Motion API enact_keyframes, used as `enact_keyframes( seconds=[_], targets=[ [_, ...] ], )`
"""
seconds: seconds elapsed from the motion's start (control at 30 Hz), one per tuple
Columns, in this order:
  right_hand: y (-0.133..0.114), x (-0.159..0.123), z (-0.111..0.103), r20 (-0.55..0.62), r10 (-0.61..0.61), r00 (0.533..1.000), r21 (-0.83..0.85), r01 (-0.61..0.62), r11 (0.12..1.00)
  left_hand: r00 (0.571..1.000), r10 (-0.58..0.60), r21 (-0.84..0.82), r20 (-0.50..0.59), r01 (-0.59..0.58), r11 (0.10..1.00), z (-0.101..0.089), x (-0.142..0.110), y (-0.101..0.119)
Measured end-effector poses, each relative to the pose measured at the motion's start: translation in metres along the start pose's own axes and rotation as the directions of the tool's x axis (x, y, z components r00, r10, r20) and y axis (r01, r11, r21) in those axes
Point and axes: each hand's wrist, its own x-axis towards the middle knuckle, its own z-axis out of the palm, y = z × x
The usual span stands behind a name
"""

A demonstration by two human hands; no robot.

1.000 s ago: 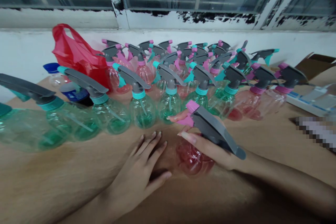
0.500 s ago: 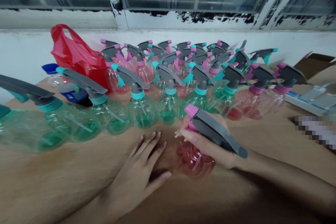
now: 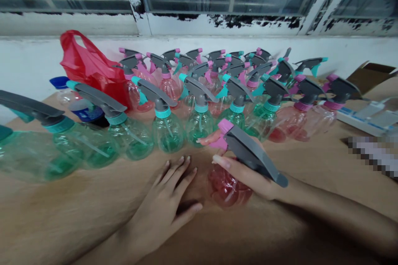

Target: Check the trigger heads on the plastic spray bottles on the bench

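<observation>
My right hand (image 3: 248, 174) is wrapped around the neck of a pink spray bottle (image 3: 228, 188) with a grey and pink trigger head. Its nozzle points away from me, and the thumb lies along the near side, below the head. One finger stretches forward past the pink trigger. The clear pink body seems to rest on the table; its base is partly blurred. My left hand (image 3: 164, 198) lies flat on the wooden table (image 3: 102, 211), fingers spread, just left of that bottle and holding nothing. Ahead of both hands stands a green spray bottle (image 3: 168, 132) in a row of similar ones.
More pink and green spray bottles crowd behind the front row. A red plastic bag (image 3: 93, 70) and a blue-capped bottle (image 3: 60, 87) stand at the back left. An open cardboard box (image 3: 370, 76) and a white tray (image 3: 357, 122) are at the right, below the windows.
One finger of my right hand has reached out forward, past the pink trigger. The held bottle's head has shifted slightly left. My left hand stays in place.
</observation>
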Motion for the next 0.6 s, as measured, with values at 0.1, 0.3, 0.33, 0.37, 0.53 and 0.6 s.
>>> enact_keyframes(
  seconds=[0.1, 0.3, 0.33, 0.37, 0.53, 0.6],
  targets=[
    [-0.0005, 0.0001, -0.0002, 0.011, 0.014, 1.000, -0.008, -0.014, 1.000, 1.000, 0.000, 0.002, 0.009, 0.000, 1.000, 0.0001, -0.0001, 0.0002],
    [-0.0019, -0.0002, 0.0001, 0.004, 0.010, 1.000, -0.005, -0.010, 1.000, 1.000, -0.002, -0.001, 0.018, 0.002, 1.000, 0.0003, 0.0008, 0.0001],
    [-0.0020, -0.0002, 0.0001, 0.007, 0.017, 1.000, -0.010, -0.017, 1.000, 1.000, -0.001, -0.002, 0.018, 0.001, 1.000, 0.0004, 0.0007, 0.0001],
    [-0.0022, 0.0000, 0.0000, 0.007, 0.025, 1.000, -0.015, -0.025, 1.000, 1.000, -0.002, -0.003, 0.017, 0.002, 1.000, 0.0004, 0.0006, 0.0000],
    [-0.0034, 0.0005, -0.0006, 0.012, 0.051, 0.999, -0.005, -0.051, 0.999, 1.000, -0.005, -0.016, 0.017, 0.006, 1.000, 0.0002, 0.0007, -0.0003],
    [-0.0034, 0.0003, -0.0007, 0.012, 0.050, 0.999, 0.003, -0.050, 0.999, 1.000, -0.013, -0.028, 0.019, 0.014, 1.000, 0.0001, 0.0009, -0.0005]
  ],
)
